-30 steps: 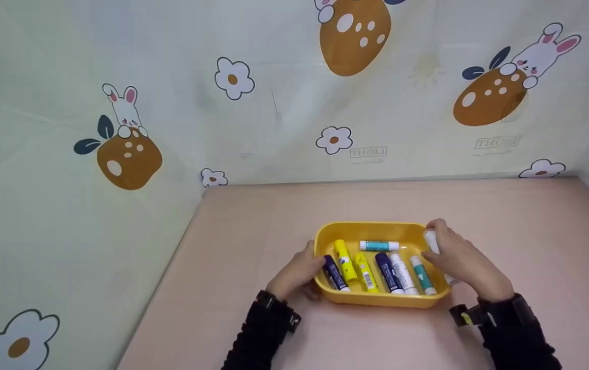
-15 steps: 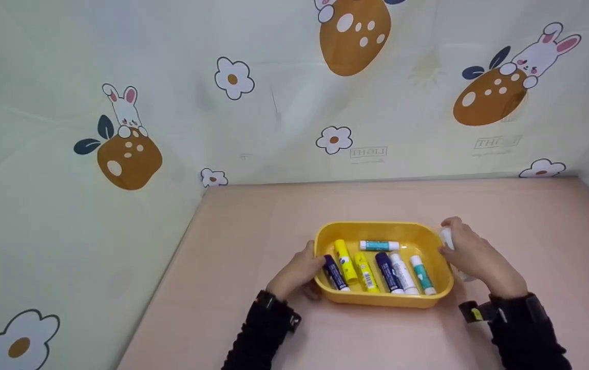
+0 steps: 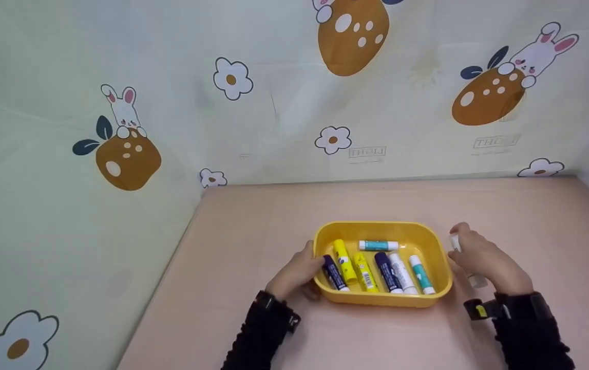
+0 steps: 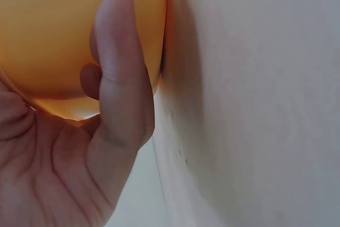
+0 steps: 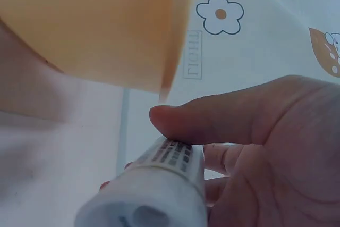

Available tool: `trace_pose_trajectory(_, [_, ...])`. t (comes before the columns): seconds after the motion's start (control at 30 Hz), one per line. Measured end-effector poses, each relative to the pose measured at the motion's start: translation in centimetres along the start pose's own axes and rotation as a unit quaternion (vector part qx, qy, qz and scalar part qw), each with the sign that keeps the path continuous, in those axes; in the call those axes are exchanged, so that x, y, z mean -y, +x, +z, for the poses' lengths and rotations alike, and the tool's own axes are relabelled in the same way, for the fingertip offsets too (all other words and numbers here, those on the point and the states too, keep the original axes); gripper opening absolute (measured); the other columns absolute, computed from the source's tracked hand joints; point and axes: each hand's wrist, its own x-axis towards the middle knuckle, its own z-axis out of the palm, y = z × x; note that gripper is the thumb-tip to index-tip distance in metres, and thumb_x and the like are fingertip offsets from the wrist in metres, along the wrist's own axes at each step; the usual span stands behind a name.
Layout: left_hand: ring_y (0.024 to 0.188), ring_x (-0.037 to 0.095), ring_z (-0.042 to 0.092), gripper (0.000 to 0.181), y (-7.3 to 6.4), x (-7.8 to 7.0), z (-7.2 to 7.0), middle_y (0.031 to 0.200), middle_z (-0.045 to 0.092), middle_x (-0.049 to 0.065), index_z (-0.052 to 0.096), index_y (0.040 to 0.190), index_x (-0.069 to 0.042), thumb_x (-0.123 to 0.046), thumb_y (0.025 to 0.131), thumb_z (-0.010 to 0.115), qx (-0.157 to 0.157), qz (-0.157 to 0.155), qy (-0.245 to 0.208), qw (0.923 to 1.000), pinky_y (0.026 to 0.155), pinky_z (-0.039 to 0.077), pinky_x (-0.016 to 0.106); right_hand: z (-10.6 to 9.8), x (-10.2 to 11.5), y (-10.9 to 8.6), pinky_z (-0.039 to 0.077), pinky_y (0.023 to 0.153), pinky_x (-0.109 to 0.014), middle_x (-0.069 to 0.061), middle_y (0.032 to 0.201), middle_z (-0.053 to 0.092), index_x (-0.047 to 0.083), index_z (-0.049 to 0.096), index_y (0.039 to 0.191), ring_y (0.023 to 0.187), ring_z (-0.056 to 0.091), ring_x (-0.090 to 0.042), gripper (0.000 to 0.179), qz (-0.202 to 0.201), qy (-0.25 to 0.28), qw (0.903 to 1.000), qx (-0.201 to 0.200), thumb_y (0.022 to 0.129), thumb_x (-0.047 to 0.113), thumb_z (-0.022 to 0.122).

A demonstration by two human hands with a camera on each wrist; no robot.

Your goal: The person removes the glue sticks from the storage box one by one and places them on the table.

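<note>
Head view: the left hand point(image 3: 294, 272) grips the left end of a yellow tray point(image 3: 384, 299) on the desk point(image 3: 253, 216), well apart from its far edge. Right of the tray, the right hand point(image 3: 489, 259) pinches a white tube point(image 5: 154, 184), its print too blurred to read. Inside, one yellow tube point(image 3: 366, 272) shows a barcode. The wall point(image 3: 273, 128) reads "LIGHT" in mirrored letters.
</note>
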Motion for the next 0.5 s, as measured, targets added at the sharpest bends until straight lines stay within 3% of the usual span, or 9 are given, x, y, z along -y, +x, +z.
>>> trace_pose_trajectory(0.27, [0.046,0.025,0.062,0.041,0.0,0.0,0.1,0.077,0.064,0.013,0.028,0.135,-0.011,-0.021,0.097,0.039,0.001,-0.001,0.001,1.0000,0.043,0.053,0.039,0.3,-1.1,0.4,0.050,0.074,-0.044,-0.024,0.101,0.054,-0.007,0.030,0.123,0.084,0.052,-0.031,0.043,0.028,-0.005,0.9985,0.047,0.089,0.009,0.051])
trace_pose_trajectory(0.5, [0.046,0.025,0.062,0.041,0.0,0.0,0.0,0.077,0.063,0.014,0.029,0.135,-0.010,-0.021,0.097,0.039,0.000,0.003,0.002,1.0000,0.043,0.053,0.039,0.6,-1.9,0.8,0.049,0.063,-0.035,-0.021,0.096,0.053,-0.006,0.031,0.124,0.078,0.053,-0.030,0.043,0.051,-0.004,0.9961,0.072,0.087,0.008,0.049])
